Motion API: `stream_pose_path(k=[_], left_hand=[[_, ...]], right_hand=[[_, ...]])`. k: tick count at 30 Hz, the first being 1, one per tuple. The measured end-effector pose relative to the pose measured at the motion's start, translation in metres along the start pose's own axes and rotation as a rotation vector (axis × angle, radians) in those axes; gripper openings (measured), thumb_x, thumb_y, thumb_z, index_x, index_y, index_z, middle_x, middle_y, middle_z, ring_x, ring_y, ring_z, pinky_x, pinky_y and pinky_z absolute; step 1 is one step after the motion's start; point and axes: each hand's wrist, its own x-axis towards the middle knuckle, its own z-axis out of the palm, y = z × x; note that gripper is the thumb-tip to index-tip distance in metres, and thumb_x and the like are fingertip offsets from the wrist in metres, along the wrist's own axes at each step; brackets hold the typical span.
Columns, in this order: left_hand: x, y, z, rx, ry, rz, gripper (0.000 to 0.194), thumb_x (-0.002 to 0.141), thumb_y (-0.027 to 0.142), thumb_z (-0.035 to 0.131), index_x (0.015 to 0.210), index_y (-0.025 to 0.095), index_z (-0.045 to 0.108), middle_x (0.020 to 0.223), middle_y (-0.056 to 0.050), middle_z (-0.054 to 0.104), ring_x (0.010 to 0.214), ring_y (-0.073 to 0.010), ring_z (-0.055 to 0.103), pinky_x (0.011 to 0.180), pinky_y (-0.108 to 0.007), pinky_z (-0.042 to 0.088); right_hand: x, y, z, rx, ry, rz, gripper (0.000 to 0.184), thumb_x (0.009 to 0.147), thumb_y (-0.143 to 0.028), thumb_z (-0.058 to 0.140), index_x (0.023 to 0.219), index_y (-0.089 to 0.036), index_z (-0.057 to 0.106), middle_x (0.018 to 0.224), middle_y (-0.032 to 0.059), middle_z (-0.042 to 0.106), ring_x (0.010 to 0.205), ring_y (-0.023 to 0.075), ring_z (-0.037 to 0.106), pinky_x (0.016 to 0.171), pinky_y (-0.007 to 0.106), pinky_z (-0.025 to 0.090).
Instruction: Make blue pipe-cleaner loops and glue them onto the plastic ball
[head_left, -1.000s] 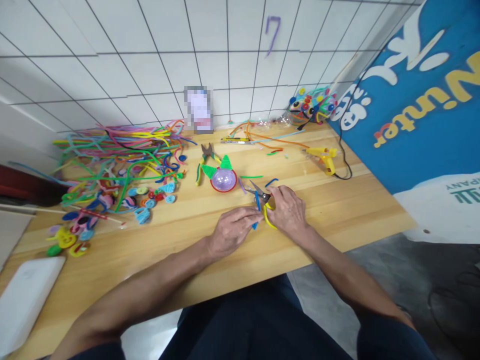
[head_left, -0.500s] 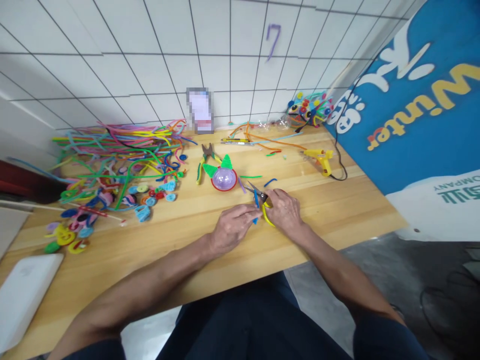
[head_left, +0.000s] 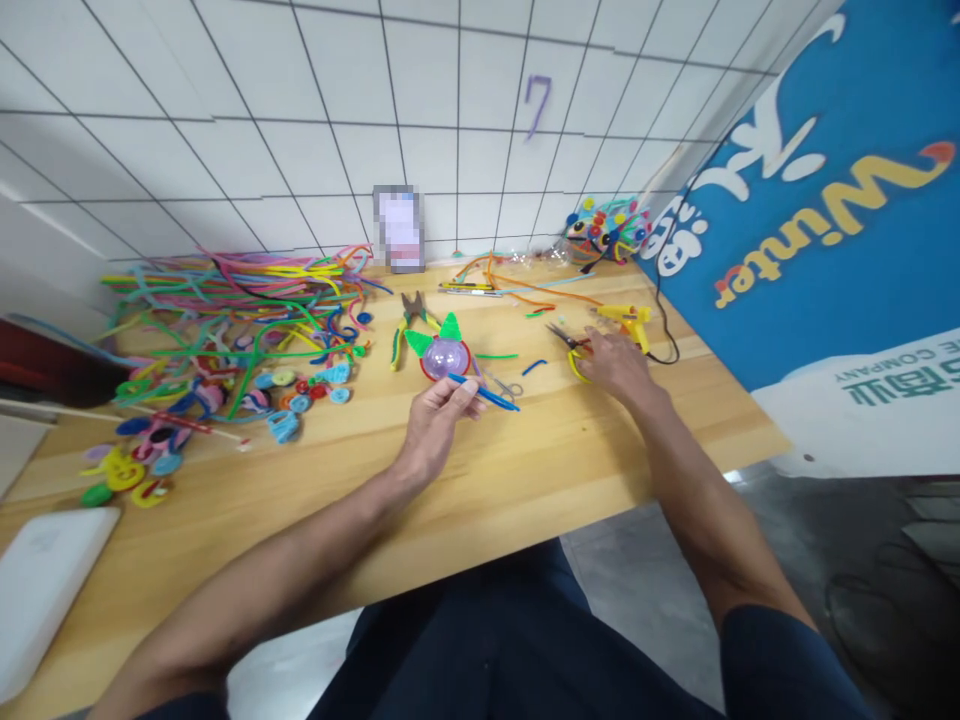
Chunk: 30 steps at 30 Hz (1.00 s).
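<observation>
My left hand (head_left: 442,415) pinches a blue pipe cleaner piece (head_left: 495,397) between thumb and fingers, above the table. Just behind that hand sits a clear purple dome (head_left: 445,358) with a red rim and two green fuzzy ears (head_left: 450,327). Farther right, my right hand (head_left: 619,362) has its fingers on the yellow handles of a pair of scissors (head_left: 571,342), whose blades point back and left. A short bent blue piece (head_left: 534,367) and a green strip (head_left: 499,356) lie between the hands. Thin grey loops (head_left: 513,389) show beside the blue piece.
A yellow glue gun (head_left: 630,318) with a black cord lies beyond my right hand. Pliers (head_left: 411,320) rest behind the dome. Piled pipe cleaners (head_left: 247,290) and small coiled shapes (head_left: 285,425) cover the left side. A phone (head_left: 400,230) leans on the tiled wall.
My right hand has carried the scissors right and back, away from my left hand. The left hand has moved left with the blue piece, now turned nearly level in front of the dome.
</observation>
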Motion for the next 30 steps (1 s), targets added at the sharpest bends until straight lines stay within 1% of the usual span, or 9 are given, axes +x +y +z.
stream_pose_path(k=[4, 8, 14, 17, 19, 23, 26, 28, 30], left_hand=[[0.003, -0.007, -0.003, -0.047, 0.047, -0.074, 0.052, 0.071, 0.061, 0.093, 0.092, 0.015, 0.080, 0.076, -0.003, 0.076, 0.067, -0.0137, 0.066, 0.065, -0.026, 0.054], [0.003, -0.002, -0.001, -0.046, 0.057, -0.086, 0.052, 0.068, 0.061, 0.094, 0.091, 0.016, 0.080, 0.077, -0.002, 0.075, 0.067, -0.0126, 0.065, 0.064, -0.025, 0.052], [0.001, 0.008, -0.011, 0.045, 0.045, -0.072, 0.052, 0.070, 0.062, 0.092, 0.091, 0.016, 0.078, 0.069, -0.001, 0.072, 0.064, -0.0125, 0.062, 0.065, -0.026, 0.051], [0.002, 0.009, -0.035, 0.215, 0.015, -0.081, 0.048, 0.076, 0.060, 0.086, 0.084, 0.015, 0.073, 0.068, -0.003, 0.070, 0.061, -0.0131, 0.060, 0.064, -0.027, 0.050], [-0.001, 0.009, -0.058, 0.371, 0.048, -0.074, 0.046, 0.078, 0.056, 0.084, 0.096, 0.015, 0.073, 0.076, -0.003, 0.070, 0.061, -0.0141, 0.059, 0.060, -0.028, 0.048], [-0.020, 0.014, -0.091, 0.808, 0.231, 0.254, 0.046, 0.088, 0.041, 0.075, 0.127, 0.018, 0.068, 0.113, -0.010, 0.070, 0.073, -0.0153, 0.059, 0.074, -0.034, 0.053], [-0.038, 0.022, -0.090, 1.093, 0.090, 0.601, 0.034, 0.096, 0.037, 0.070, 0.125, 0.020, 0.073, 0.129, -0.016, 0.068, 0.107, -0.0272, 0.064, 0.096, -0.046, 0.052], [-0.044, 0.025, -0.081, 1.223, -0.044, 0.669, 0.028, 0.098, 0.037, 0.070, 0.122, 0.022, 0.076, 0.131, -0.016, 0.072, 0.114, -0.0309, 0.064, 0.099, -0.048, 0.048], [-0.043, 0.025, -0.073, 1.197, -0.176, 0.626, 0.021, 0.105, 0.033, 0.062, 0.107, 0.023, 0.080, 0.105, -0.010, 0.080, 0.098, -0.0260, 0.069, 0.092, -0.043, 0.047]], right_hand=[[-0.022, -0.023, -0.011, 0.417, 0.079, -0.097, 0.031, 0.097, -0.030, 0.061, 0.122, -0.017, 0.076, 0.121, 0.0161, 0.081, 0.115, 0.0315, 0.075, 0.102, 0.044, 0.055], [-0.057, -0.070, -0.010, 0.872, -0.119, -0.360, 0.023, 0.095, -0.039, 0.067, 0.108, -0.023, 0.078, 0.105, 0.0048, 0.084, 0.096, 0.0219, 0.076, 0.084, 0.032, 0.056], [-0.070, -0.108, 0.009, 0.958, -0.211, -0.400, 0.015, 0.091, -0.025, 0.065, 0.080, -0.021, 0.074, 0.068, -0.0037, 0.069, 0.062, 0.0122, 0.057, 0.061, 0.025, 0.038], [-0.067, -0.113, 0.016, 0.909, -0.185, -0.440, 0.014, 0.092, -0.024, 0.067, 0.080, -0.021, 0.074, 0.068, -0.0036, 0.069, 0.062, 0.0122, 0.056, 0.063, 0.026, 0.037], [-0.065, -0.115, 0.018, 0.847, -0.143, -0.445, 0.014, 0.092, -0.022, 0.068, 0.079, -0.022, 0.073, 0.070, -0.0026, 0.070, 0.063, 0.0130, 0.057, 0.065, 0.026, 0.037], [-0.065, -0.118, 0.017, 0.813, -0.154, -0.488, 0.014, 0.092, -0.021, 0.067, 0.079, -0.021, 0.074, 0.070, -0.0017, 0.071, 0.063, 0.0134, 0.058, 0.065, 0.027, 0.038], [-0.069, -0.126, 0.012, 0.819, -0.200, -0.563, 0.014, 0.090, -0.020, 0.067, 0.078, -0.021, 0.074, 0.068, -0.0024, 0.069, 0.062, 0.0127, 0.057, 0.065, 0.027, 0.038], [-0.071, -0.134, 0.007, 0.841, -0.231, -0.593, 0.013, 0.090, -0.021, 0.068, 0.078, -0.021, 0.074, 0.068, -0.0028, 0.068, 0.063, 0.0124, 0.057, 0.065, 0.027, 0.039], [-0.071, -0.143, 0.004, 0.908, -0.258, -0.574, 0.014, 0.091, -0.025, 0.069, 0.079, -0.021, 0.074, 0.067, -0.0027, 0.068, 0.063, 0.0125, 0.057, 0.064, 0.027, 0.041]])
